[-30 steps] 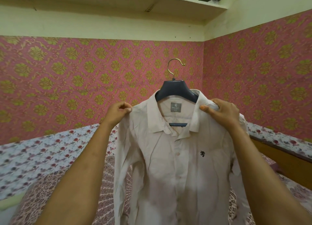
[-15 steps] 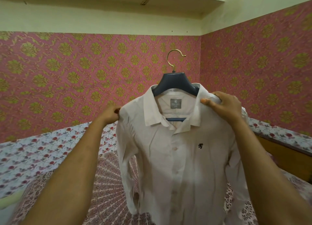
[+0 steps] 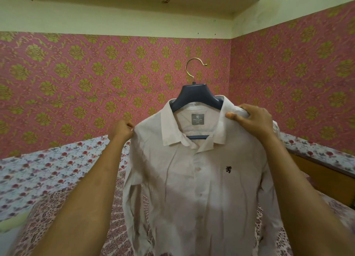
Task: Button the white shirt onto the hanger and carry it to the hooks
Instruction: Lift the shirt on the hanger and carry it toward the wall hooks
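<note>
In the head view we hold the white shirt [image 3: 201, 178] up in the air, over the bed [image 3: 48, 171] and in front of the corner of the room. The shirt hangs on a dark hanger [image 3: 194, 96], whose golden hook [image 3: 192, 69] stands free above the collar and catches on nothing. The left grip [image 3: 122, 129] is narrow: its curled fingers pinch the cloth at the outer end of one shoulder. The right grip [image 3: 253, 121] holds the other shoulder just beside the collar, thumb in front and fingers over the top; whether it also clasps the hanger under the cloth we cannot tell. The collar is open and shows a grey label [image 3: 197, 119]; below it the two front edges lie together. A small dark emblem [image 3: 228, 169] sits on the chest. Behind is pink wallpaper [image 3: 96, 82] with a green pattern.
</note>
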`<state>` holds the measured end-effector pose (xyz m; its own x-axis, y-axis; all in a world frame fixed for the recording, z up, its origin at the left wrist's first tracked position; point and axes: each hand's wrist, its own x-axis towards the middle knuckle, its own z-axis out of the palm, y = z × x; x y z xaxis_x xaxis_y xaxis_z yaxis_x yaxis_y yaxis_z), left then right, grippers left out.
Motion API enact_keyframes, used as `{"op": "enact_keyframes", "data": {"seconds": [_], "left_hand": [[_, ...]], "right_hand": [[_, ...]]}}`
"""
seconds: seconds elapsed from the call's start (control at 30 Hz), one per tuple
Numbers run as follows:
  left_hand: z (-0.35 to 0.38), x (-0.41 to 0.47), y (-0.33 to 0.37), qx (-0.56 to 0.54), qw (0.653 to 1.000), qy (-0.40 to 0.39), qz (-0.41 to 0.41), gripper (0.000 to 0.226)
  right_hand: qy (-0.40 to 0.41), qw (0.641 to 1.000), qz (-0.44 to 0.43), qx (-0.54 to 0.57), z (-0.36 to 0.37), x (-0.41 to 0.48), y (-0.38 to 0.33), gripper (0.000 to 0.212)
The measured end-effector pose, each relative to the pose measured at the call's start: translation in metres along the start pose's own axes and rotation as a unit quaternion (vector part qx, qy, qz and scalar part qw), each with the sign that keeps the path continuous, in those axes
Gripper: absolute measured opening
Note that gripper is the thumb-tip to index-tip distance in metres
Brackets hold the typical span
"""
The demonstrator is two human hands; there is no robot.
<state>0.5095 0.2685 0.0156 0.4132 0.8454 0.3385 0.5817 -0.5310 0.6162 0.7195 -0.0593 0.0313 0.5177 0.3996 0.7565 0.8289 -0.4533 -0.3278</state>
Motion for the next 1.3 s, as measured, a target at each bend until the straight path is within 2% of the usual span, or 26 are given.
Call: {"op": "enact_keyframes", "data": {"seconds": [0.07, 0.13, 0.23, 0.3, 0.37, 0.5, 0.57, 0.67, 0.77, 0.87, 0.9, 1.0, 1.1, 1.2, 1.27, 1.3], "left_hand": [[0.000, -0.008, 0.005, -0.029, 1.000, 0.001, 0.006, 0.022], [0.000, -0.017, 0.019, -0.136, 0.989, -0.014, 0.051, 0.032], [-0.009, -0.034, 0.044, -0.235, 0.949, -0.143, 0.154, 0.042], [-0.015, -0.042, 0.056, -0.229, 0.922, -0.232, 0.209, 0.036], [-0.017, -0.045, 0.062, -0.213, 0.912, -0.265, 0.232, 0.033], [-0.012, -0.042, 0.071, -0.220, 0.914, -0.240, 0.242, 0.031], [-0.010, -0.041, 0.074, -0.235, 0.914, -0.217, 0.250, 0.042], [-0.008, -0.043, 0.081, -0.261, 0.912, -0.187, 0.257, 0.031], [-0.011, -0.040, 0.083, -0.275, 0.917, -0.150, 0.249, 0.021], [-0.015, -0.032, 0.078, -0.286, 0.921, -0.117, 0.239, 0.030], [-0.016, -0.030, 0.077, -0.289, 0.921, -0.107, 0.237, 0.027], [-0.018, -0.025, 0.078, -0.312, 0.918, -0.090, 0.228, 0.007], [-0.020, -0.021, 0.078, -0.327, 0.915, -0.075, 0.225, 0.004], [-0.021, -0.019, 0.074, -0.331, 0.915, -0.066, 0.220, 0.002], [-0.023, -0.018, 0.072, -0.332, 0.916, -0.050, 0.219, 0.009], [-0.025, -0.017, 0.070, -0.334, 0.916, -0.043, 0.217, 0.011]], "right_hand": [[0.001, 1.000, -0.001, -0.005, 0.000, -0.001, 0.000, 0.085], [0.000, 1.000, -0.002, -0.014, 0.003, -0.001, -0.002, 0.086], [0.001, 0.999, 0.003, -0.034, 0.007, -0.002, -0.006, 0.085], [0.002, 0.999, 0.008, -0.038, 0.008, -0.002, -0.006, 0.086], [0.000, 0.999, 0.014, -0.035, 0.007, -0.002, -0.005, 0.084], [-0.005, 1.000, 0.019, -0.025, 0.002, 0.000, -0.004, 0.078], [-0.019, 0.999, 0.032, -0.020, -0.002, 0.003, -0.004, 0.072], [-0.036, 0.998, 0.053, 0.009, -0.009, 0.003, 0.000, 0.061], [-0.040, 0.994, 0.097, 0.038, -0.013, -0.008, 0.017, 0.066], [-0.019, 0.965, 0.184, 0.184, -0.018, -0.027, 0.034, 0.078], [-0.024, 0.951, 0.209, 0.225, -0.017, -0.032, 0.038, 0.078], [-0.084, 0.930, 0.267, 0.237, -0.002, -0.053, 0.054, 0.054], [-0.003, 0.919, 0.302, 0.252, 0.015, -0.068, 0.066, 0.030], [0.083, 0.901, 0.354, 0.235, 0.013, -0.072, 0.076, 0.038], [0.090, 0.897, 0.374, 0.217, 0.009, -0.078, 0.088, 0.035], [0.068, 0.899, 0.386, 0.195, 0.010, -0.083, 0.094, 0.029]]}}
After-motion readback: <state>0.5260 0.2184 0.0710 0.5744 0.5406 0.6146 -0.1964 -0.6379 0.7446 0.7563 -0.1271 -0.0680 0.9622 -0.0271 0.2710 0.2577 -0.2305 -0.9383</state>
